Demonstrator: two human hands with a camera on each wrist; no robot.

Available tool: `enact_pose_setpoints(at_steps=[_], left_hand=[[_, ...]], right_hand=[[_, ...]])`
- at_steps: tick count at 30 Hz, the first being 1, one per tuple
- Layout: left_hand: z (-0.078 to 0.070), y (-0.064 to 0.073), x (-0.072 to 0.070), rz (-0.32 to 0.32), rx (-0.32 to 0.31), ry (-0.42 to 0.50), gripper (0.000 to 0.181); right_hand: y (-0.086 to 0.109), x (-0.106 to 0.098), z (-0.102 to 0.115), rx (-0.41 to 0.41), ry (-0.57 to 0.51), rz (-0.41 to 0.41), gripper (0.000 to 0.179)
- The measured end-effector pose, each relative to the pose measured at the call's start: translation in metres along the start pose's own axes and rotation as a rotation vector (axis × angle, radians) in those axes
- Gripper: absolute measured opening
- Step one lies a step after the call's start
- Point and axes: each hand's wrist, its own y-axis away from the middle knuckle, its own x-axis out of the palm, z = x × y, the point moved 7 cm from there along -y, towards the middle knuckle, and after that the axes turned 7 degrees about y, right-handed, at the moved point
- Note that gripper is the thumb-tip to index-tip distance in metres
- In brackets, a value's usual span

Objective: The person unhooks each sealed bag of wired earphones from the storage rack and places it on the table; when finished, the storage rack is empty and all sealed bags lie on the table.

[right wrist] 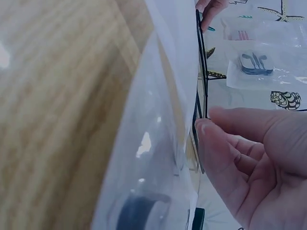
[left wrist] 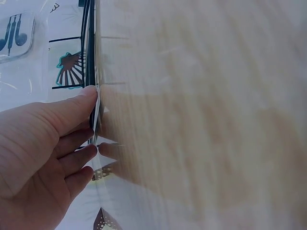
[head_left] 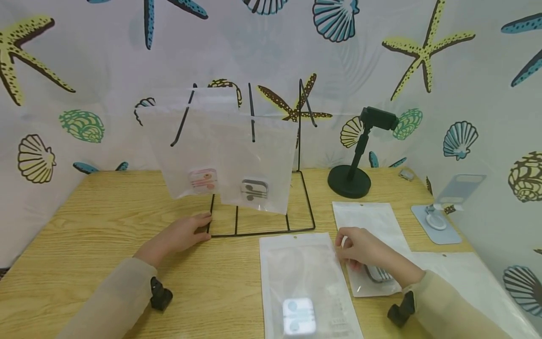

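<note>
A black wire display rack (head_left: 262, 233) stands on the table with two clear plastic bags hanging from its hooks. Earphones in a case (head_left: 255, 189) show inside the front hanging bag. My left hand (head_left: 179, 235) holds the rack's front left corner, thumb on one side of the wire and fingers on the other. My right hand (head_left: 360, 247) hovers over a flat bag (head_left: 372, 216) with a dark earphone case, fingers loosely bent and nothing between the tips. Beside it lies another bag (head_left: 296, 263) holding a white square earphone case (head_left: 298, 316).
A third flat bag (head_left: 453, 273) lies at the right edge. Behind the bags stand a black stand (head_left: 350, 181) with a round base and a pale blue phone holder (head_left: 440, 221). A small grey object (head_left: 406, 174) sits at the back right. A shell-patterned cloth (head_left: 106, 56) hangs behind.
</note>
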Motion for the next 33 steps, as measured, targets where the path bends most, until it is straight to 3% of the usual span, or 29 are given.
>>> enact_pose_setpoints(at_steps=[5, 14, 22, 27, 33], left_hand=[[0.000, 0.001, 0.000, -0.004, -0.005, 0.005, 0.055], [-0.004, 0.003, -0.003, 0.001, -0.027, 0.010, 0.055], [-0.003, 0.003, -0.002, 0.010, -0.028, -0.004, 0.056], [-0.001, 0.003, -0.002, 0.004, -0.027, -0.009, 0.056], [-0.001, 0.003, -0.001, 0.002, -0.030, -0.004, 0.057]], right_hand=[[-0.007, -0.007, 0.003, -0.029, -0.004, -0.006, 0.016], [-0.028, -0.021, 0.015, -0.191, -0.083, 0.024, 0.031], [-0.050, -0.036, 0.033, -0.297, -0.109, -0.001, 0.033], [-0.066, -0.038, 0.039, -0.318, -0.132, 0.010, 0.032], [-0.086, -0.028, 0.031, -0.308, -0.145, 0.055, 0.030]])
